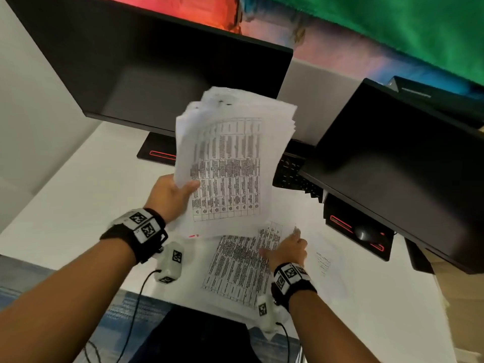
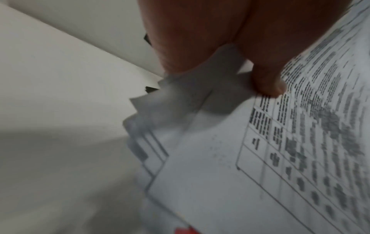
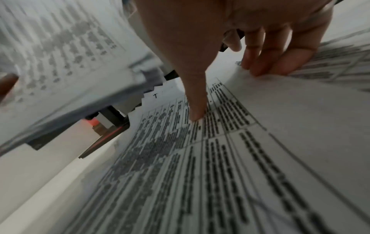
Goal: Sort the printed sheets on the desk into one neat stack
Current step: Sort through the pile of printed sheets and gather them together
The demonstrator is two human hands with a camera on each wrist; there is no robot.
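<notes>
My left hand (image 1: 172, 195) grips a loose bundle of printed sheets (image 1: 230, 158) by its left edge, thumb on top, and holds it raised above the desk. The left wrist view shows the thumb (image 2: 268, 85) pressing the top sheet (image 2: 260, 158), with uneven corners fanned out below. More printed sheets (image 1: 238, 268) lie flat on the white desk (image 1: 86, 195) near its front edge. My right hand (image 1: 288, 250) rests on them with straight fingers. In the right wrist view the thumb (image 3: 196, 110) and fingertips (image 3: 266, 66) touch the table-printed sheet (image 3: 220, 166), and the raised bundle (image 3: 60, 55) hangs at left.
Two dark monitors stand behind, one (image 1: 162, 66) at back left, one (image 1: 398, 163) at right. A keyboard (image 1: 293, 171) lies between them. A mouse (image 1: 365, 231) sits under the right monitor. A faintly printed sheet (image 1: 324, 260) lies right of my right hand.
</notes>
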